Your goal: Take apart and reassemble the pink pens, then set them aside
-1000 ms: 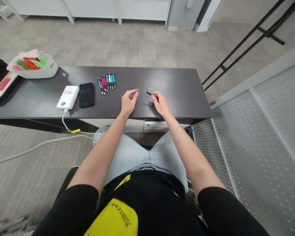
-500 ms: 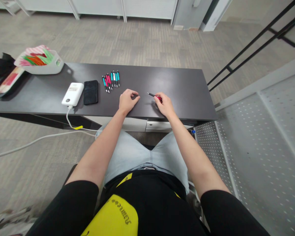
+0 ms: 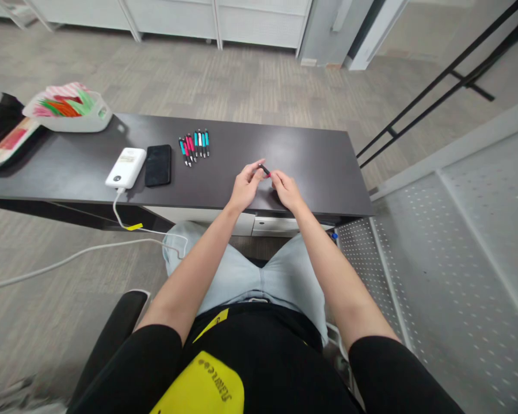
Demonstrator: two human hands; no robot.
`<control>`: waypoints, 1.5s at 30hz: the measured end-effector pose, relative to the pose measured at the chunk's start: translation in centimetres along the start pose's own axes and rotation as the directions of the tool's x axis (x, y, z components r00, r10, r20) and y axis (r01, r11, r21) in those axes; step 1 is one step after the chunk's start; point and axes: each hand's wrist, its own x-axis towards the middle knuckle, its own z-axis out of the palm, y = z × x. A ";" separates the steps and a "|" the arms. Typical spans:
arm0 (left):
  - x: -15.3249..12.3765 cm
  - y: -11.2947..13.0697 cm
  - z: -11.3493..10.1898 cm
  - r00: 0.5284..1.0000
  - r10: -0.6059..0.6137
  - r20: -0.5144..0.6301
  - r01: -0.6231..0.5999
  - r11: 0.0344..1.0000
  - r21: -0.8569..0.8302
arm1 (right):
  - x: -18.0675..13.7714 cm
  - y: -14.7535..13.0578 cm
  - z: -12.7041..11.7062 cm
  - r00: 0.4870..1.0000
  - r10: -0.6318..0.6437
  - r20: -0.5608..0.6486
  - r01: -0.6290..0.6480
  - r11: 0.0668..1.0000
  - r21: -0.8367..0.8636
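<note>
A pen [image 3: 265, 171] with a black front part and a bit of red is between my two hands above the dark tabletop. My left hand [image 3: 245, 187] is closed round its black front end with thumb and fingers. At the red end, my right hand [image 3: 286, 189] pinches it, and the fingers hide the rest of the barrel. To the left lies a group of several pens [image 3: 194, 146] in blue, red and white with black ends, side by side on the table.
A black phone [image 3: 158, 165] and a white power bank [image 3: 126, 168] with a plugged-in cable lie on the dark table [image 3: 311, 155]. Farther left stands a white basket [image 3: 86, 121] of colourful items. A perforated panel [image 3: 470, 247] stands at the right.
My left hand has moved right and taken hold of the pen's front end. My right hand still holds the pen and is in nearly the same place.
</note>
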 end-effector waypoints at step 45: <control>0.6 -0.6 -6.7 0.982 0.120 0.143 -0.168 0.904 0.394 | -0.3 -0.8 0.5 0.986 -0.119 0.116 0.141 0.967 -0.211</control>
